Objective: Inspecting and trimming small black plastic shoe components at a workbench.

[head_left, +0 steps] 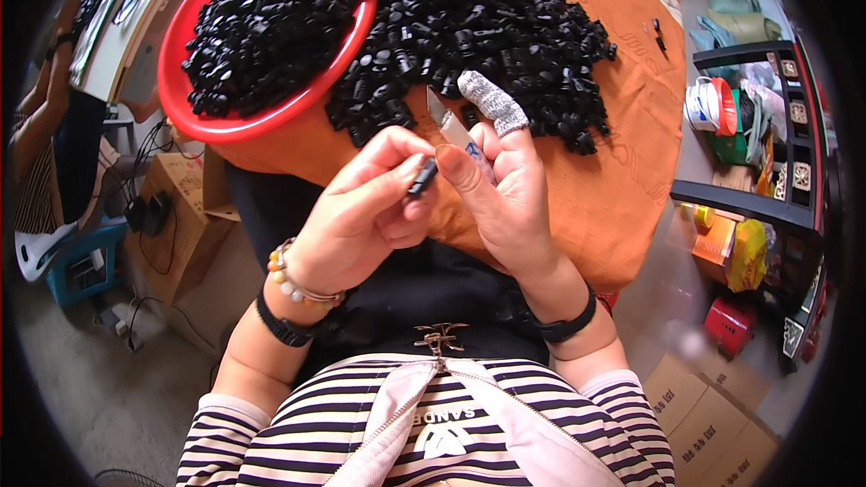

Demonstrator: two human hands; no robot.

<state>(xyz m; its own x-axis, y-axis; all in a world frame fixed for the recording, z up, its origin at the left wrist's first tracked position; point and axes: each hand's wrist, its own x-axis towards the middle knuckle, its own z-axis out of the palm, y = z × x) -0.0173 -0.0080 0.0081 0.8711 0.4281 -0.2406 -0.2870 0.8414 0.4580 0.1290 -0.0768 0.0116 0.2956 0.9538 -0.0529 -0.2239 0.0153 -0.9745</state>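
A small black plastic part (pixel 421 177) is pinched between the thumb and fingers of my left hand (pixel 365 196). Close beside it, my right hand (pixel 505 189) is closed on a small knife (pixel 451 128), its pointed blade tilted up and to the left. A grey knitted finger cover (pixel 493 102) sits on one finger of the right hand. Beyond both hands, a large heap of similar black parts (pixel 487 27) lies on the orange cloth (pixel 622 189). The red basin (pixel 221 133) at the far left holds many more of them.
A few dark pieces (pixel 659 36) lie apart at the right of the cloth. On the right stands a black shelf (pixel 740 198) with bags and a white bucket (pixel 704 106). Cardboard boxes (pixel 713 424) are at lower right. At left are a carton (pixel 176 225), cables, a blue stool (pixel 86 261) and another person (pixel 54 126).
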